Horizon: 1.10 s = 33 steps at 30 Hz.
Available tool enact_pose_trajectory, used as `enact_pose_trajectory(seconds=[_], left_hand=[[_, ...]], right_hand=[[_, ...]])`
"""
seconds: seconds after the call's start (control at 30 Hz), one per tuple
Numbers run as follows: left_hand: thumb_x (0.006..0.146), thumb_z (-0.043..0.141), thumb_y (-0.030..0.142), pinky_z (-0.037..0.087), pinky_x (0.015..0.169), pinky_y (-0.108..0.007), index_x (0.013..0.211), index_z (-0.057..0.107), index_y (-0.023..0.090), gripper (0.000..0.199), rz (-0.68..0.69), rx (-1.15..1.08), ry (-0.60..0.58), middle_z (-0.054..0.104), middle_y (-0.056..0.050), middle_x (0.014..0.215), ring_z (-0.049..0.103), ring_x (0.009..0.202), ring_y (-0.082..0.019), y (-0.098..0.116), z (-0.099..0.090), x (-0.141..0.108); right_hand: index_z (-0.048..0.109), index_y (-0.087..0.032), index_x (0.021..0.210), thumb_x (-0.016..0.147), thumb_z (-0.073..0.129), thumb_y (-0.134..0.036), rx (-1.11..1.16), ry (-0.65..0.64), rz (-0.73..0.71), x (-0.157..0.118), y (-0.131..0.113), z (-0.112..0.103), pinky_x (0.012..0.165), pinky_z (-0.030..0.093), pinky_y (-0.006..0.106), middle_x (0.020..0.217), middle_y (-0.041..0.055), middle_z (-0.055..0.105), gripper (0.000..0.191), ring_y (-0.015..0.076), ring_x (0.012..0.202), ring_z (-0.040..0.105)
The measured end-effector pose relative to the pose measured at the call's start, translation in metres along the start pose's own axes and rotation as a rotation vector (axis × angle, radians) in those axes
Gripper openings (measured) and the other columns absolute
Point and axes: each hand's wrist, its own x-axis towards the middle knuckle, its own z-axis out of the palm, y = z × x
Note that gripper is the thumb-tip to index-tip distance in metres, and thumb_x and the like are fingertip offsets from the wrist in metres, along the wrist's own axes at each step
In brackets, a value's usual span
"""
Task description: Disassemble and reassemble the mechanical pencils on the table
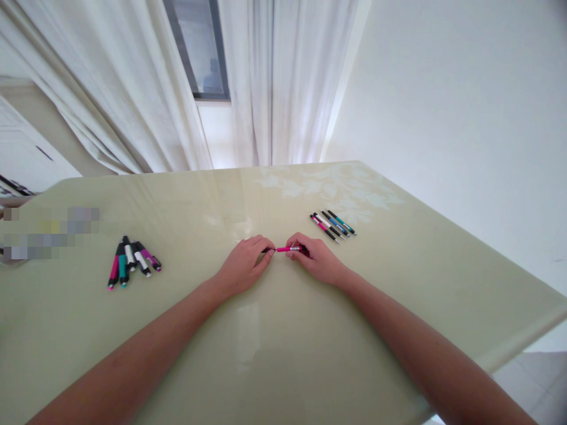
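Close together over the middle of the table [266,354], my two hands hold parts of a pen in line with each other. My left hand [245,262] pinches a small black pen piece [268,250] between thumb and fingers; most of it is hidden. Closed on a pink pen barrel [284,249], my right hand [319,260] covers its black end. A thin dark bit shows between the barrel and the black piece; whether they touch I cannot tell. Right of the hands lie several slim pens [331,224] in a slanted row, pink, white, blue and teal, with black parts.
A loose pile of pen parts [133,260] in pink, teal, white and purple with black lies at left. Blurred items [48,230] sit at the far left edge. White curtains [292,82] hang behind the table, and a white wall [465,118] rises at right.
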Motion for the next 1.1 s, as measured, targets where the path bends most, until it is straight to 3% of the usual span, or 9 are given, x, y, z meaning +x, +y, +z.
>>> enact_pose_trajectory(seconds=[1.1], left_hand=[[0.103,0.052,0.038,0.047,0.077,-0.037,0.096,0.056,0.023,0.017,-0.127,-0.016,-0.025,0.073,-0.004,0.095,0.064,0.087,-0.025,-0.0008,0.0018,-0.0004]], right_hand=[[0.064,-0.020,0.098,0.097,0.059,-0.027,-0.031,-0.017,0.011,0.0000,-0.0074,-0.0020,0.064,0.036,0.026,0.080,-0.0008,0.064,0.009,0.0152,0.069,0.052]])
